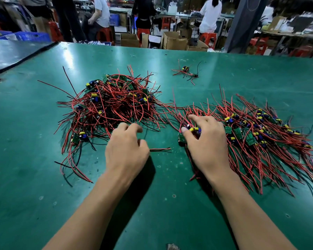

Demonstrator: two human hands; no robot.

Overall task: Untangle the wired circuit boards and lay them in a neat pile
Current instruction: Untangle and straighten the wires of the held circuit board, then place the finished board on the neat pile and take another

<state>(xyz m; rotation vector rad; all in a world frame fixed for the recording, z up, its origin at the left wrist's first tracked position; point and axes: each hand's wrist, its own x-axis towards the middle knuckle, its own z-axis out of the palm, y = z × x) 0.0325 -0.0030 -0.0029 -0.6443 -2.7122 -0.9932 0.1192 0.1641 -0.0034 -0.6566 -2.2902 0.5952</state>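
Observation:
A tangled heap of small green circuit boards with red and black wires (112,103) lies on the left of the green table. A flatter pile of boards with wires combed toward me (260,134) lies on the right. My right hand (206,139) grips a small board with yellow and blue parts (190,132) at the left edge of that pile, thumb on the board. My left hand (126,148) hovers near the heap's front edge with fingers loosely curled; red and black wire ends (160,149) stick out from beside it, and whether it holds them is hidden.
Two loose wired boards (186,71) lie apart at the back middle of the green table (170,204). A second dark bench (11,53) adjoins at the far left. Beyond the far edge are cardboard boxes (173,40), red stools and several people at benches.

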